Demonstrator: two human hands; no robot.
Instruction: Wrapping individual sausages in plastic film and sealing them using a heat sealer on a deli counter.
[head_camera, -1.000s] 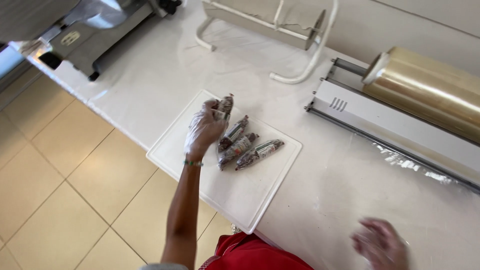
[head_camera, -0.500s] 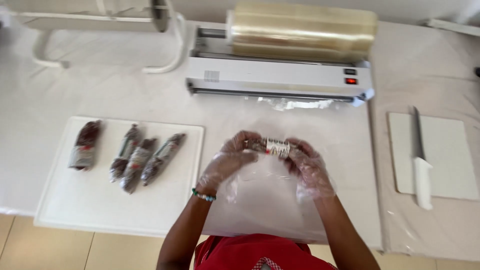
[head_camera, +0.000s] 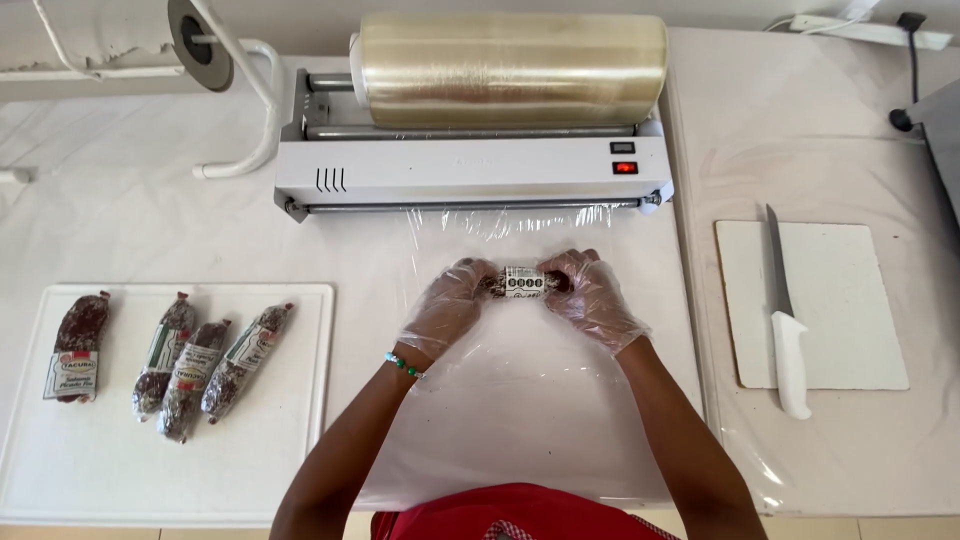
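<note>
On a white tabletop (head_camera: 130, 230), a white cutting board (head_camera: 300, 400) at left carries four dark wrapped sausages (head_camera: 170, 360). At centre, the gloved left hand (head_camera: 445, 308) and right hand (head_camera: 590, 298) each pinch one end of a small labelled dark sausage (head_camera: 524, 283) lying on clear film (head_camera: 520, 390) pulled from a white wrap dispenser (head_camera: 470, 170). Wrapping seems to be just starting; rolling the film snugly over looks likely next. A white-handled knife (head_camera: 785, 330) lies at right.

We look down on a white worktop (head_camera: 150, 230) filling most of the frame, evenly lit, with soft reflections at right. A white tubular frame (head_camera: 255, 110) stands at upper left. Along the bottom edge, a thin strip of beige floor tile (head_camera: 900, 528) shows.
</note>
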